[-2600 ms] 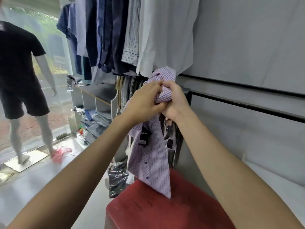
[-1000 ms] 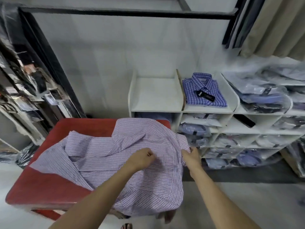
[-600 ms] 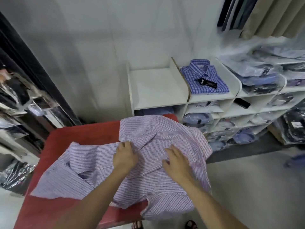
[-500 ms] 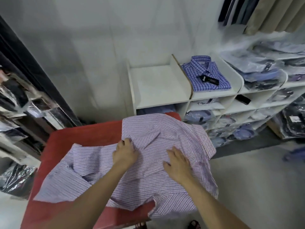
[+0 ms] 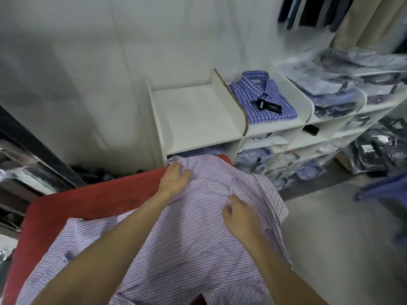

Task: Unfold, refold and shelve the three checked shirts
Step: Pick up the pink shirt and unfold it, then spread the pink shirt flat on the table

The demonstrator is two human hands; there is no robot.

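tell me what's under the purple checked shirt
The purple checked shirt lies spread on a red padded bench, both hands on it. The bench surface beneath the cloth is covered, so anything there cannot be seen.

Body in view: two bare forearms, left hand (image 5: 174, 179) and right hand (image 5: 241, 219). No sleeves reach the visible part of either arm. Wrists and fingers carry nothing: no watch, ring, glove or strap. Nails short, unpainted.
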